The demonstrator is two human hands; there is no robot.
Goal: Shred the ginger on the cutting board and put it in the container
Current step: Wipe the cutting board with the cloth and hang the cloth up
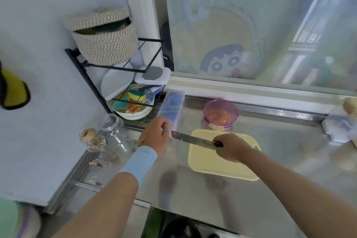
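Head view looks down on a brushed stainless-steel counter (280, 160), where a pale yellow rectangular plastic cutting board (208, 162) lies flat. The right hand (233, 149) is over the board's far edge, its fingers curled tight round the dark handle of a long steel-bladed knife (193, 139). The blade runs leftwards past the board's corner. Its tip ends just beside the left hand (154, 137), which hangs over the counter left of the board, back of the hand up and fingers bent downward. I cannot tell whether those fingers touch the blade or hold anything. A light blue sleeve band (141, 162) wraps that wrist. Just behind the board stands a round clear plastic container (220, 114) with a purple clip-on rim, orange-pink contents inside and a paler layer at its base. The ginger cannot be made out on the part of the board that shows, and the frame is too blurred to say whether any lies under the right hand. Beside the left hand a long clear plastic box (171, 108) with blue items inside lies on the counter. Further left are a clear glass jar (114, 135) and a black wire rack (116, 65) bearing a woven lidded basket (104, 38), with a white slotted bowl (135, 114) of sponges below.
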